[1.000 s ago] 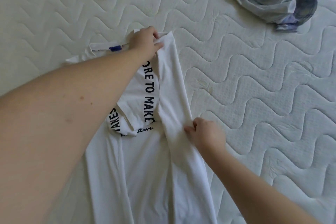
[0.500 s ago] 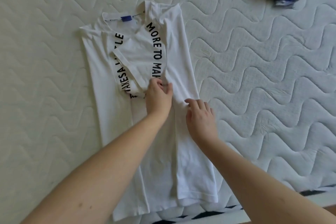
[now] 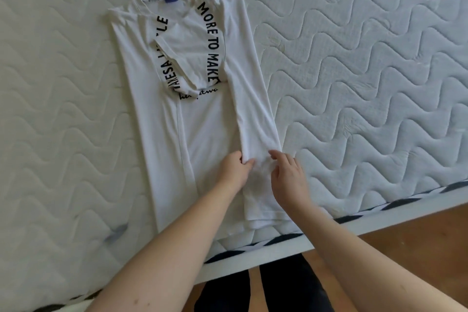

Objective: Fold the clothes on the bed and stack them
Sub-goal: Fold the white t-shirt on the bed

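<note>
A single wide-angle camera, worn on the person's head, looks forward and steeply down onto the bed (image 3: 354,83) from beside its near edge. It stands close: both forearms enter from the bottom of the frame and fill much of it, and the white T-shirt (image 3: 210,134) lies across the centre. The bed's near edge runs slantwise across the lower right, with wooden floor (image 3: 417,230) beyond it and the person's dark-clad legs (image 3: 286,291) below. Lines bow toward the frame's edges. No second view shares the scene.
</note>
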The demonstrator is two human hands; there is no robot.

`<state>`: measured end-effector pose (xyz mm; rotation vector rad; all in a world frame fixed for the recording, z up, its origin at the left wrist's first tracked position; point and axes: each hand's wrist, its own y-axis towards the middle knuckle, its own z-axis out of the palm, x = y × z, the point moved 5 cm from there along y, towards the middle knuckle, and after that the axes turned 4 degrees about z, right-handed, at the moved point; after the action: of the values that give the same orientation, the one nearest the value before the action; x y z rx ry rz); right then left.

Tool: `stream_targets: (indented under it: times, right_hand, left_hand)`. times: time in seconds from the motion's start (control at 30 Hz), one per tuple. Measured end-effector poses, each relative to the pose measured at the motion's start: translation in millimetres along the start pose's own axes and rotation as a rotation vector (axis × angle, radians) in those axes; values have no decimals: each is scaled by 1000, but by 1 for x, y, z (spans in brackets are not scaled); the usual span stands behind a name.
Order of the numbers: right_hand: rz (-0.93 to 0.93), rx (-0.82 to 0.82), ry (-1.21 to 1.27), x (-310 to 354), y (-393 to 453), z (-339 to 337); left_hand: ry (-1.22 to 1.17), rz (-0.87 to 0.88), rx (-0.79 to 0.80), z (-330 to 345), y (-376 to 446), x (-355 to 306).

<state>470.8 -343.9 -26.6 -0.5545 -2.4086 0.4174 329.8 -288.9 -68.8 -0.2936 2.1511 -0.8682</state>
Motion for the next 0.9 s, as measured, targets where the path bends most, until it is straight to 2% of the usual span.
stream_targets:
  times: [0.13, 0.23, 0.37, 0.43, 0.53, 0.6, 0.77, 0.9]
  right_hand:
    - [78, 100, -20, -23, -35, 8]
    - [110, 165, -54, -44, -65, 18]
    - [114, 190, -57, -62, -92, 32]
    - [93, 175, -67, -68, -96, 38]
    - [92, 90, -38, -76, -92, 40]
    - [110, 32, 11, -79, -86, 39]
    - [236, -120, 169, -89, -81, 23]
    - [298, -107, 204, -104, -85, 16]
  left_hand:
    - [-57, -34, 53, 18, -39, 31]
    - [-127, -81, 155, 35, -63, 47]
    - [-157, -81, 202, 52, -87, 62]
    - [-246, -84, 190, 56, -93, 66]
    - [-544, -139, 214, 64, -97, 67]
    - [-635, -166, 209, 67, -100, 69]
    - [-673, -193, 132, 71, -106, 75]
    - [-613, -181, 61, 80, -111, 69]
